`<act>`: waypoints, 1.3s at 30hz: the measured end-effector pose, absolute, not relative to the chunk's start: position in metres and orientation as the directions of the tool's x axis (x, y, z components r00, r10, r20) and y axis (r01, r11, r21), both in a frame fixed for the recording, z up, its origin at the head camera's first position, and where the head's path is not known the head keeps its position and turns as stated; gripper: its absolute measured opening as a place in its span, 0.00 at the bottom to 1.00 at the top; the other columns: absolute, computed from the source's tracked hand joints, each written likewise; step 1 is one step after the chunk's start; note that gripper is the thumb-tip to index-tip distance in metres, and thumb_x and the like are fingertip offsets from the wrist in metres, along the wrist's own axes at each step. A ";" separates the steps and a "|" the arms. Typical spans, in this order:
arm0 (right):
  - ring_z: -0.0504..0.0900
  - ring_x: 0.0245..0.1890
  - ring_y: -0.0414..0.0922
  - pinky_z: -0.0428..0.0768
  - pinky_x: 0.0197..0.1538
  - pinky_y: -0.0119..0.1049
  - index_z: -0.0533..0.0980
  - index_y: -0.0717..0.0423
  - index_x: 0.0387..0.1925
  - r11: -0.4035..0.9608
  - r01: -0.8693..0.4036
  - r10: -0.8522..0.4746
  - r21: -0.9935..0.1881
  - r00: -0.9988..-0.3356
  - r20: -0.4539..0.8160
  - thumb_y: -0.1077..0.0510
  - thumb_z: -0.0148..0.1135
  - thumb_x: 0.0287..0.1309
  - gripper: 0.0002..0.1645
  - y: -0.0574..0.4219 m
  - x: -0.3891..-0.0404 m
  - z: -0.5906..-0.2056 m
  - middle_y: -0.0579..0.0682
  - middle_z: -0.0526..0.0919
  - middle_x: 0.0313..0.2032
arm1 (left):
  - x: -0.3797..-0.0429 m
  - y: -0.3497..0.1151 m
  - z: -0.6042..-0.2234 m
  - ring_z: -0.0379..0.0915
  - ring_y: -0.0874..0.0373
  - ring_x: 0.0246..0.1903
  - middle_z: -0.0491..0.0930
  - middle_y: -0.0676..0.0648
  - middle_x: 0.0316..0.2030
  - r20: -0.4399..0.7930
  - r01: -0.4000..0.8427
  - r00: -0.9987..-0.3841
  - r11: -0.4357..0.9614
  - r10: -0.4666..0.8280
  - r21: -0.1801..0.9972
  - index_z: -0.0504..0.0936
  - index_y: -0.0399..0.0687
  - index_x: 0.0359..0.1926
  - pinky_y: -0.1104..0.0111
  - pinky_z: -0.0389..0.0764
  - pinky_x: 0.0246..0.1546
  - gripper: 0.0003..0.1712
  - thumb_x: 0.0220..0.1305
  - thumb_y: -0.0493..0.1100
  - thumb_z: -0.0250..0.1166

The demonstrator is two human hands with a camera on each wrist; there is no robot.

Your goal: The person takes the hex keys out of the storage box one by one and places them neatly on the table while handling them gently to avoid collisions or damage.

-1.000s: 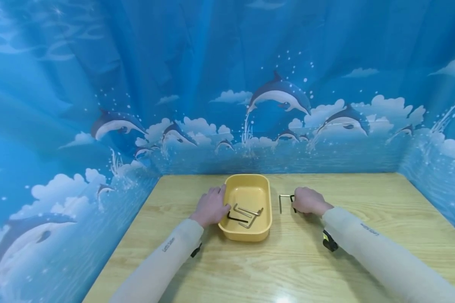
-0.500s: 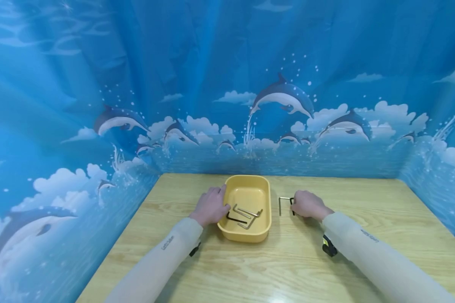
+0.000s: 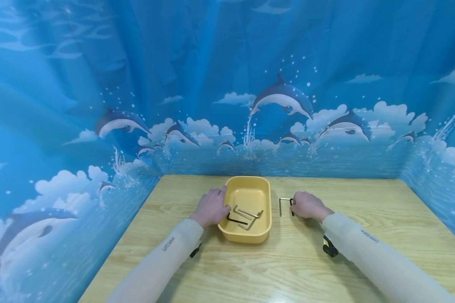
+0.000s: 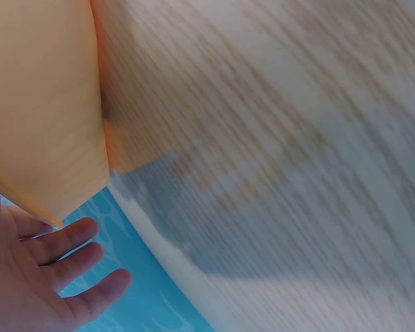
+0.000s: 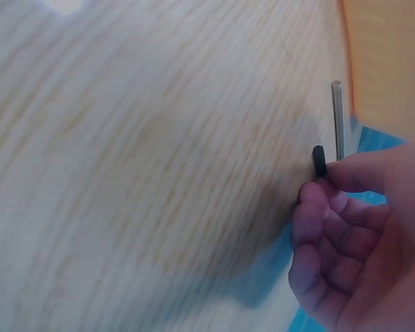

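Toward the far edge of the table [image 3: 265, 269], short of the curtain [image 3: 212, 75], sits the tray [image 3: 245, 238]. Only a narrow strip of wood separates its right wall from the loose silver key [image 3: 280, 207], leaving little room there. Right of the right hand [image 3: 309, 205], wood runs broadly to the table's side edge; more lies in front of the tray, between the two sleeves [image 3: 394, 254].

The left hand [image 3: 211, 206] holds the tray's left rim, thumb over the edge, with several fingers loosely extended outside. The right hand pinches the black key [image 5: 319, 160] between thumb and fingertips, low over the wood beside the silver key.

Inside the tray, toward its near end, a second black key [image 3: 238, 221] lies with three silver keys [image 3: 248, 213], some overlapping.

Much of the held key is hidden by fingers, and whether it touches the table or the silver key I cannot tell. The left thumb is out of sight in the left wrist view. The table's near edge and both sleeves are cut off by the frame.
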State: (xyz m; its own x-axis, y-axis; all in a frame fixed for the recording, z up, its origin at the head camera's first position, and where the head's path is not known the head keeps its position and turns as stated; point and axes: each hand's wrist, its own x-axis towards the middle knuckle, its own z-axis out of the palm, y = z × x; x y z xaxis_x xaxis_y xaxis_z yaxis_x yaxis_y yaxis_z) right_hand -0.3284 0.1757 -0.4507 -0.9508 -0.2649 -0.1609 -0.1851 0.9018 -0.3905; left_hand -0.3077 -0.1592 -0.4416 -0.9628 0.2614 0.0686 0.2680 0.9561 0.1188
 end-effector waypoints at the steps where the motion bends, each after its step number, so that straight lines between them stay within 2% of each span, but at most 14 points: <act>1: 0.63 0.10 0.38 0.65 0.18 0.33 0.70 0.49 0.14 0.901 -0.187 -0.267 -0.391 -0.951 -0.159 0.57 0.57 0.66 0.22 0.176 -0.328 -0.451 0.42 0.66 0.10 | -0.307 -0.159 -0.441 0.64 0.42 0.69 0.69 0.36 0.69 0.067 0.268 -0.963 0.956 0.261 0.121 0.55 0.40 0.78 0.46 0.70 0.65 0.43 0.71 0.55 0.57; 7: 0.63 0.10 0.38 0.66 0.18 0.33 0.70 0.49 0.13 0.898 -0.190 -0.267 -0.397 -0.952 -0.148 0.55 0.56 0.68 0.24 0.177 -0.328 -0.452 0.42 0.66 0.10 | -0.306 -0.159 -0.440 0.63 0.42 0.70 0.68 0.36 0.69 0.055 0.257 -0.966 0.957 0.252 0.134 0.56 0.40 0.78 0.45 0.69 0.66 0.42 0.71 0.55 0.57; 15: 0.55 0.11 0.38 0.60 0.19 0.33 0.64 0.46 0.10 0.897 -0.222 -0.283 -0.383 -0.953 -0.110 0.54 0.55 0.68 0.28 0.182 -0.329 -0.437 0.41 0.58 0.09 | -0.306 -0.157 -0.441 0.61 0.42 0.71 0.67 0.37 0.71 0.046 0.255 -0.967 0.959 0.252 0.125 0.54 0.41 0.78 0.45 0.68 0.67 0.43 0.71 0.56 0.56; 20: 0.55 0.12 0.38 0.60 0.19 0.33 0.66 0.46 0.11 0.886 -0.246 -0.313 -0.392 -0.943 -0.115 0.54 0.56 0.67 0.26 0.177 -0.328 -0.418 0.41 0.60 0.10 | -0.307 -0.158 -0.441 0.63 0.42 0.70 0.67 0.36 0.70 0.052 0.268 -0.963 0.957 0.263 0.113 0.54 0.41 0.78 0.45 0.69 0.66 0.43 0.71 0.55 0.56; 24: 0.59 0.12 0.39 0.63 0.19 0.33 0.68 0.47 0.13 0.885 -0.257 -0.326 -0.389 -0.937 -0.123 0.53 0.57 0.67 0.24 0.165 -0.328 -0.404 0.41 0.63 0.11 | -0.307 -0.158 -0.440 0.62 0.42 0.70 0.67 0.36 0.70 0.049 0.270 -0.963 0.956 0.266 0.112 0.54 0.40 0.78 0.45 0.69 0.66 0.43 0.71 0.55 0.56; 30: 0.51 0.12 0.38 0.56 0.19 0.32 0.61 0.46 0.10 0.871 -0.362 -0.407 -0.333 -0.910 -0.076 0.56 0.56 0.66 0.27 0.135 -0.332 -0.381 0.41 0.55 0.10 | -0.308 -0.160 -0.439 0.61 0.42 0.71 0.66 0.37 0.71 0.033 0.260 -0.965 0.959 0.258 0.109 0.53 0.41 0.79 0.45 0.68 0.67 0.43 0.72 0.55 0.56; 36: 0.57 0.13 0.39 0.60 0.20 0.33 0.65 0.46 0.12 0.870 -0.399 -0.436 -0.291 -0.897 -0.074 0.55 0.57 0.67 0.26 0.103 -0.335 -0.361 0.41 0.59 0.12 | -0.307 -0.159 -0.440 0.61 0.43 0.71 0.66 0.37 0.71 0.028 0.261 -0.965 0.960 0.259 0.106 0.52 0.41 0.79 0.45 0.68 0.67 0.44 0.72 0.55 0.56; 39: 0.54 0.14 0.40 0.60 0.21 0.34 0.63 0.46 0.13 0.868 -0.412 -0.454 -0.277 -0.884 -0.107 0.55 0.57 0.68 0.26 0.088 -0.337 -0.356 0.42 0.57 0.12 | -0.307 -0.158 -0.439 0.61 0.43 0.71 0.66 0.37 0.72 0.029 0.265 -0.964 0.959 0.264 0.104 0.52 0.41 0.79 0.46 0.68 0.68 0.43 0.72 0.56 0.55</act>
State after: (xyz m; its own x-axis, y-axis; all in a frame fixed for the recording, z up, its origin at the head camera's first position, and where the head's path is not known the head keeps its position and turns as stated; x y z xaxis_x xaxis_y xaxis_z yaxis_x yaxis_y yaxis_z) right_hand -0.3371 0.0882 -0.3558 -0.8844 -0.4542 -0.1072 -0.4122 0.8679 -0.2772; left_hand -0.3067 -0.1583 -0.4388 -0.9642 0.2636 0.0289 0.2652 0.9586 0.1036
